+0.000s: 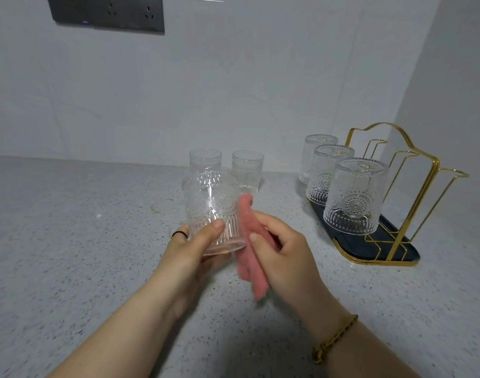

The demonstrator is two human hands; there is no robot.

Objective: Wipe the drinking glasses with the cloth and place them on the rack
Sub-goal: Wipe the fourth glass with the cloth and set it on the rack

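My left hand (195, 249) grips an embossed clear drinking glass (211, 208) by its base, above the counter at mid frame. My right hand (282, 249) holds a pink cloth (249, 257) against the glass's right side, and the cloth's lower end hangs down. Two more clear glasses (205, 165) (247, 170) stand upright on the counter just behind. To the right, a gold wire rack (402, 186) on a dark tray (402, 252) carries three glasses upside down in a row (354, 196) (328, 174) (319, 156).
The speckled grey counter (69, 241) runs to a white tiled wall behind and a side wall at the right, close to the rack. A dark socket panel (107, 12) is on the wall at upper left. The rack's right-hand prongs carry nothing.
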